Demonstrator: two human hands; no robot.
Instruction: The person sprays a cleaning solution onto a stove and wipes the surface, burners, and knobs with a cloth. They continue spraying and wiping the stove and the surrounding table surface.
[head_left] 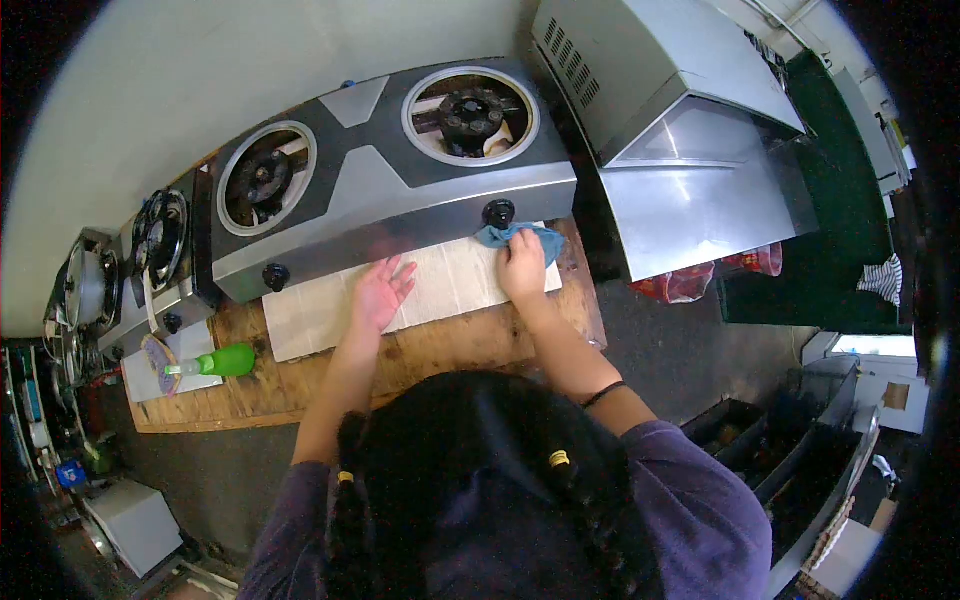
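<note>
My right hand (521, 264) is closed on a blue cloth (545, 238), which lies bunched against the stove's front panel just below the right black knob (498, 213). Palm up and fingers spread, my left hand (383, 291) holds nothing; it is over the pale cardboard sheet (450, 290) near the lower front edge of the stove. The two-burner gas stove (365, 185) has a dark top with silver panels. Its round burner openings are uncovered, with black burner heads inside. A second black knob (276, 277) sits on the left of the front panel.
On the wooden table (480, 345), a green spray bottle (232, 360) lies on its side at the left, beside a purplish cloth (159, 364). Another stove (160, 250) stands further left. A metal hooded unit (710, 210) is close on the right, with red bags (690, 283) underneath.
</note>
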